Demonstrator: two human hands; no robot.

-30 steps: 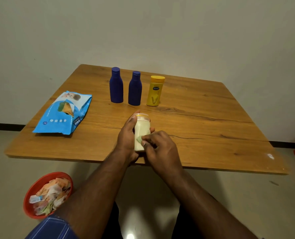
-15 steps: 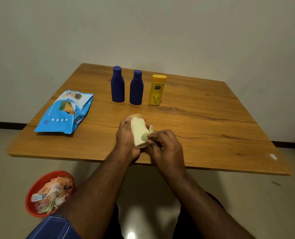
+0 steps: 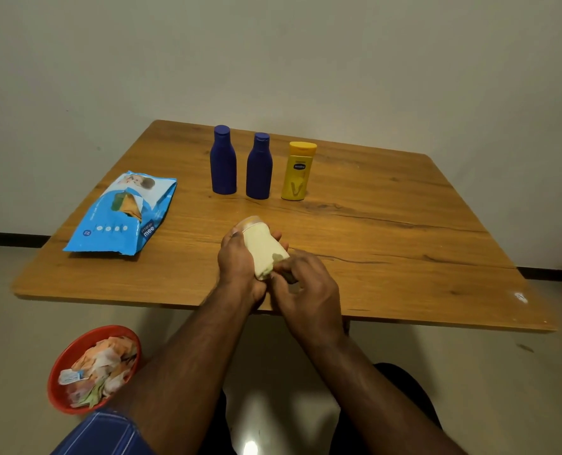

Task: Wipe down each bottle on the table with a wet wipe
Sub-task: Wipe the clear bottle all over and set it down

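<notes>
Head view: your left hand has its grip around the cream bottle, tilted so your right hand, pinching the wet wipe, reaches its base. Beyond the cream bottle, three bottles wait upright on the tabletop.

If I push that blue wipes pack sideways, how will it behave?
The blue wipes pack looks like a soft pouch lying flat on the table, so it would probably slide rather than roll or tip. Its crinkled film suggests it may buckle. It is likely light.
</notes>
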